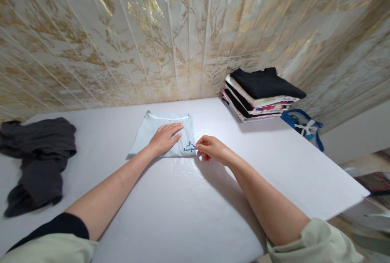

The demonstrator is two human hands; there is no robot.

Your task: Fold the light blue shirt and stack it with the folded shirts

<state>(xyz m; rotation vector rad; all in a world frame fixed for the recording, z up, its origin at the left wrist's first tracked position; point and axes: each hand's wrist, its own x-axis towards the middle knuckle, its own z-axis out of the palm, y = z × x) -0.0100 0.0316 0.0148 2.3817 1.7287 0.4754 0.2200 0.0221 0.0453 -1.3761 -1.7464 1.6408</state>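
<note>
A light blue T-shirt (146,133) lies folded flat on the white table, its neckline toward the wall and blue lettering near its right front corner. My left hand (166,137) rests palm down on the middle of it with the fingers stretched out. At the shirt's right edge, beside the lettering, my right hand (211,149) is closed in a pinch on the fabric; the fingertips partly cover the corner there.
A crumpled dark grey garment (45,145) lies on the left of the table (170,214). A stack of folded clothes (258,96) with a black piece on top stands at the back right. Behind it, a blue-trimmed clear bag (304,124) sits by the table's right edge.
</note>
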